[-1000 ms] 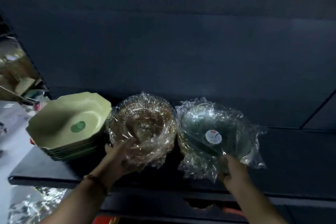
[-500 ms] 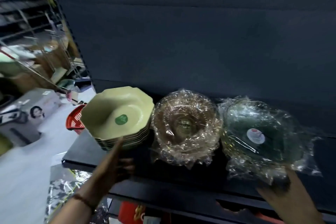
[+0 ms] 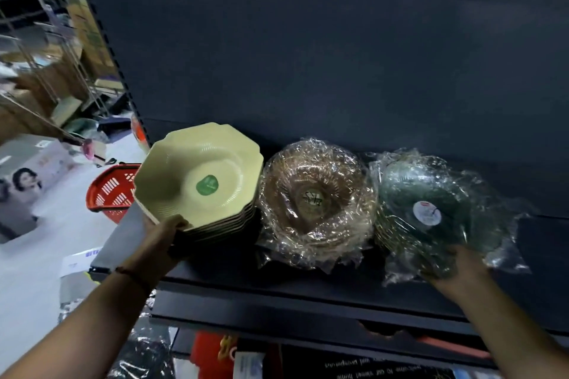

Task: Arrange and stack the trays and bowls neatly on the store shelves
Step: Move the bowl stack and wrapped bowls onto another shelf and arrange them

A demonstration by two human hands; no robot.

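Both forearms are bare, and a thin dark wristband (image 3: 133,274) circles the left wrist.

Retail shop, housewares aisle.
Dark gondola shelf (image 3: 308,286) with slotted upright at 10 o'clock; labelled, plastic-wrapped bowl stacks (image 3: 317,203) at 12; red shopping basket (image 3: 110,194) on floor at 9; boxed stock at 6.

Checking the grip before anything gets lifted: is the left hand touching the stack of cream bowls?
Touching. The head view shows the left hand gripping the near rim of the cream bowl stack, thumb over the edge.
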